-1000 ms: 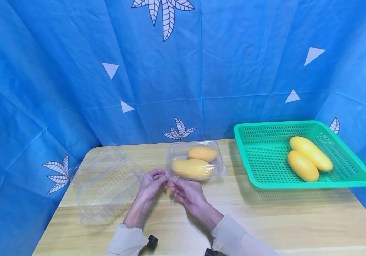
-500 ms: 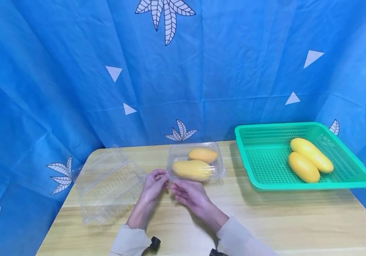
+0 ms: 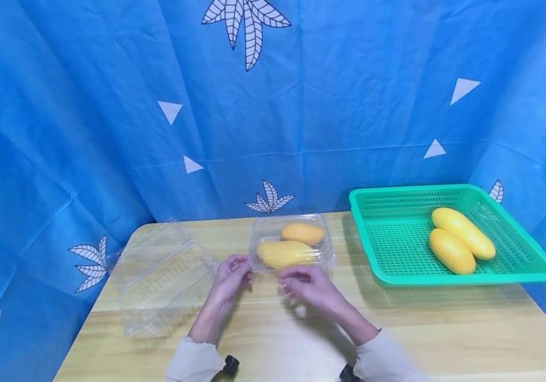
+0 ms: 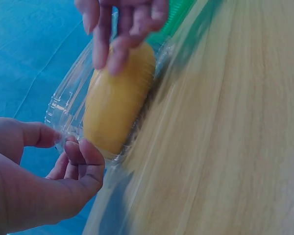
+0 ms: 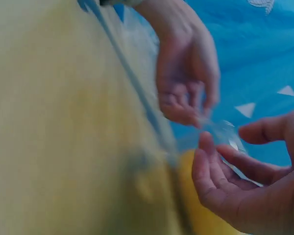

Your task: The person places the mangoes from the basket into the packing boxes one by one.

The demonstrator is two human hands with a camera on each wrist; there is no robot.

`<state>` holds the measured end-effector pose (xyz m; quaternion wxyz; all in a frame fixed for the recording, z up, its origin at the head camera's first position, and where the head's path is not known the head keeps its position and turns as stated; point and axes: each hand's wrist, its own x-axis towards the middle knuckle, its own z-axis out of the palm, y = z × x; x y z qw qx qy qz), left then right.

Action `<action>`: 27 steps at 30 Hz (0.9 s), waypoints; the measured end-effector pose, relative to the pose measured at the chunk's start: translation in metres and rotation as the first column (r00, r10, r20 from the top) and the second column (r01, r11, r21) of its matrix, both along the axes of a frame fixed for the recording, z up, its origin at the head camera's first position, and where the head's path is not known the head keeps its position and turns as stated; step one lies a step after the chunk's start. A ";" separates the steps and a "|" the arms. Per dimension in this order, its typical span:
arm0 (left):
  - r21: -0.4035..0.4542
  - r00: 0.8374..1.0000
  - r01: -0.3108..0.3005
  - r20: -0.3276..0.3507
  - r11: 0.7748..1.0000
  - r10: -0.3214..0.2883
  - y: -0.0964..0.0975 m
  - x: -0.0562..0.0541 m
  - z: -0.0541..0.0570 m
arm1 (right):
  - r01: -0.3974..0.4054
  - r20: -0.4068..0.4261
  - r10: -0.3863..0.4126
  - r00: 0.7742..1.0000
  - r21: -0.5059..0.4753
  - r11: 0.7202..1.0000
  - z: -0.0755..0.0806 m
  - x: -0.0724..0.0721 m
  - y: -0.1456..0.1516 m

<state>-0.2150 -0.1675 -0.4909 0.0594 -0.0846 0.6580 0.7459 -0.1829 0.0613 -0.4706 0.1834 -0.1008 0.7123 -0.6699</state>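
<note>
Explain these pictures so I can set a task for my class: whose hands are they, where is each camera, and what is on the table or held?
There is no machine here: one person works with two bare hands. The wide picture comes from a camera on the head, looking forward and down; the two close ones come from cameras on the wrists.

On the wooden table sits a clear box holding two yellow fruits. To its right, a green basket holds two more; to its left lies clear plastic packaging.

The left hand pinches the box's near left corner. The right hand is close to the front edge and appears to hold nothing.
</note>
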 end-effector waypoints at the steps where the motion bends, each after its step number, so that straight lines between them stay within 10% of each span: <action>1: 0.006 1.000 -0.003 0.005 1.000 0.003 0.000 0.000 0.000 | -0.005 -0.048 0.007 0.999 0.033 0.999 0.004 -0.001 0.005; 14: 0.083 0.999 0.008 0.051 0.997 -0.012 -0.001 0.002 0.000 | 0.335 -0.411 -0.240 0.879 0.175 0.926 0.035 -0.014 0.046; 20: 0.078 0.999 0.009 0.032 0.997 -0.012 -0.002 0.004 -0.001 | 0.455 -0.451 -0.346 0.823 0.159 0.876 0.028 -0.022 0.052; 27: 0.067 1.000 0.011 0.019 0.998 -0.012 -0.002 0.003 -0.002 | 0.505 -0.409 -0.412 0.814 0.149 0.850 0.016 -0.029 0.055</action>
